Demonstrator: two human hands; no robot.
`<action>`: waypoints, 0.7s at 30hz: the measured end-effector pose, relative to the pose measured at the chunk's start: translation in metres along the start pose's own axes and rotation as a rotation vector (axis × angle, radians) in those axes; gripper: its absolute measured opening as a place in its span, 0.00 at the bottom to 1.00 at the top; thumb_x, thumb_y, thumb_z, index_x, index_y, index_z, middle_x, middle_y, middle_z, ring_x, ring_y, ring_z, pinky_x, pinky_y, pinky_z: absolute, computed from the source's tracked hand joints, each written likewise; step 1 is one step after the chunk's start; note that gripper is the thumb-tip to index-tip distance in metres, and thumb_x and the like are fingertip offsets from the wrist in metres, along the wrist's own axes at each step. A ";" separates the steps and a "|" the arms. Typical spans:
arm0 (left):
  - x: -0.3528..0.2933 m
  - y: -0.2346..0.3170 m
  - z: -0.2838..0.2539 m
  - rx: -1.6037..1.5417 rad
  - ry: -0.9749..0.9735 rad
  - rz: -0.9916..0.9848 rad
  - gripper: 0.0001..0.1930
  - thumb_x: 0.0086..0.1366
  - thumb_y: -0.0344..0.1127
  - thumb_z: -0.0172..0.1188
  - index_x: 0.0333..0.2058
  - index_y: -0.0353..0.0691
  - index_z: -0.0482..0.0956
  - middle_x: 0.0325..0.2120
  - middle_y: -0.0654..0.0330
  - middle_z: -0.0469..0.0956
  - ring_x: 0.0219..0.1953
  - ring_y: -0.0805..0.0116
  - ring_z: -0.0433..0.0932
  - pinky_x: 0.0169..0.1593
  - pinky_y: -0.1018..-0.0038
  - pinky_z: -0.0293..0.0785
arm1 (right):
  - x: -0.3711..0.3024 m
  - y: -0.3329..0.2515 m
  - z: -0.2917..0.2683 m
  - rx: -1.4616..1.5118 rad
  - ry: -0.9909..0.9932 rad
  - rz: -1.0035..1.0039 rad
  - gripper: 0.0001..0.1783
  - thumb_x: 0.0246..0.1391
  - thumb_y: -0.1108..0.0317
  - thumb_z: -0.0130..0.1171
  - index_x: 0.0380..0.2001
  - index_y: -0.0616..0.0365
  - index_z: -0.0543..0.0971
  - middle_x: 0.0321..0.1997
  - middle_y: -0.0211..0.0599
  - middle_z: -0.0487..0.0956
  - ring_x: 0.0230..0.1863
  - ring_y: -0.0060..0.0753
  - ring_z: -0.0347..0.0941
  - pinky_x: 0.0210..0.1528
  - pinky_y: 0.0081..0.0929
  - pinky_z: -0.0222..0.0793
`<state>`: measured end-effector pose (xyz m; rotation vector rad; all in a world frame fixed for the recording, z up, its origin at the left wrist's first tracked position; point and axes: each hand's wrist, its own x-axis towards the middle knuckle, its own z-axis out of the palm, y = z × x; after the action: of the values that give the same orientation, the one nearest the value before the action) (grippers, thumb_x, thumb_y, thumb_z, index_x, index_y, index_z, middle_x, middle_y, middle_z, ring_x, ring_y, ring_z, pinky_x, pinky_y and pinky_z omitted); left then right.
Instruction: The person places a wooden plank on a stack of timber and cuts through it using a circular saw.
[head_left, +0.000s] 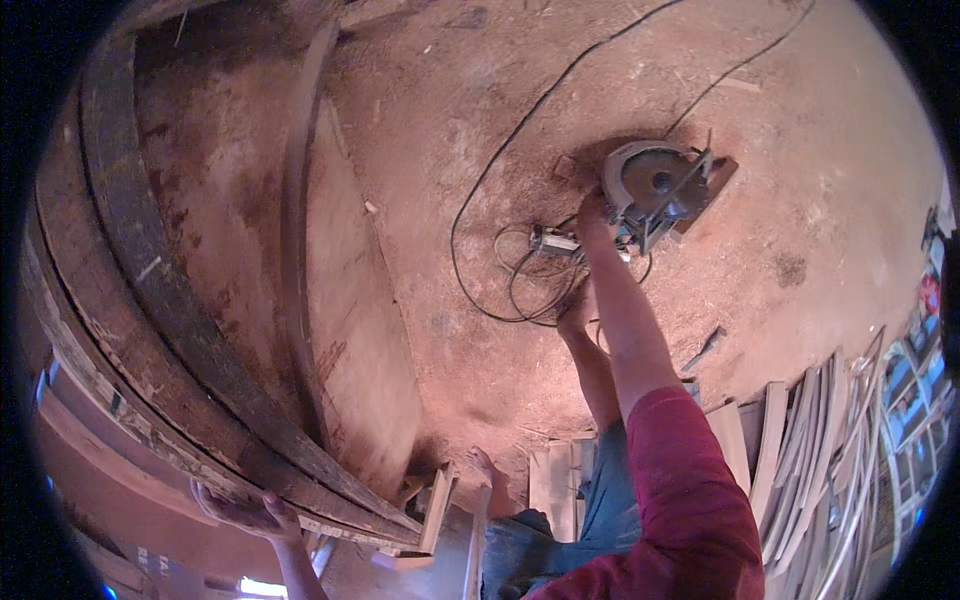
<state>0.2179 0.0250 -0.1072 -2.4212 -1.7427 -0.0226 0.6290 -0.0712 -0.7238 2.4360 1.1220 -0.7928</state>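
Circular saw [655, 185] gripped by outstretched right hand [592, 212].

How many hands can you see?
2. The right hand is on the saw lying on the floor; the left hand grips the edge of the workbench, bottom left.

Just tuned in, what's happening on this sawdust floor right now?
A person in a red sleeve reaches down with the right hand to the handle of a round-bladed grey circular saw lying on the sawdust-covered floor, its black cord looping beside it. The left hand grips the edge of a long weathered wooden plank.
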 end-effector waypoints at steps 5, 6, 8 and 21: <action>0.023 0.007 -0.007 -0.026 0.011 -0.053 0.47 0.67 0.67 0.55 0.70 0.36 0.52 0.68 0.41 0.55 0.70 0.40 0.56 0.70 0.44 0.54 | -0.006 0.041 -0.053 0.112 -0.107 -0.095 0.41 0.55 0.66 0.56 0.71 0.55 0.55 0.54 0.69 0.76 0.53 0.68 0.75 0.50 0.58 0.73; 0.027 0.010 -0.010 -0.057 -0.012 -0.046 0.47 0.66 0.65 0.58 0.69 0.35 0.53 0.68 0.40 0.55 0.70 0.40 0.56 0.70 0.44 0.54 | -0.014 0.058 -0.074 0.129 -0.120 -0.121 0.42 0.55 0.68 0.56 0.72 0.54 0.53 0.53 0.69 0.76 0.53 0.68 0.76 0.50 0.59 0.73; 0.026 0.009 -0.014 -0.106 -0.031 -0.048 0.47 0.63 0.62 0.63 0.68 0.35 0.55 0.67 0.38 0.55 0.70 0.39 0.56 0.70 0.45 0.54 | -0.031 0.106 -0.125 0.140 -0.133 -0.164 0.46 0.54 0.70 0.56 0.74 0.51 0.50 0.51 0.71 0.77 0.51 0.69 0.76 0.49 0.59 0.73; -0.019 0.013 -0.095 -0.331 -0.121 -0.253 0.38 0.65 0.60 0.60 0.66 0.43 0.66 0.65 0.45 0.64 0.68 0.46 0.61 0.70 0.45 0.51 | -0.310 0.411 -0.362 0.936 0.040 0.006 0.19 0.51 0.65 0.59 0.46 0.63 0.75 0.29 0.42 0.79 0.26 0.37 0.77 0.29 0.34 0.76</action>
<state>0.2316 -0.0095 -0.0166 -2.4388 -2.2497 -0.2158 0.9071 -0.3234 -0.2188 3.1761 0.8502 -1.5337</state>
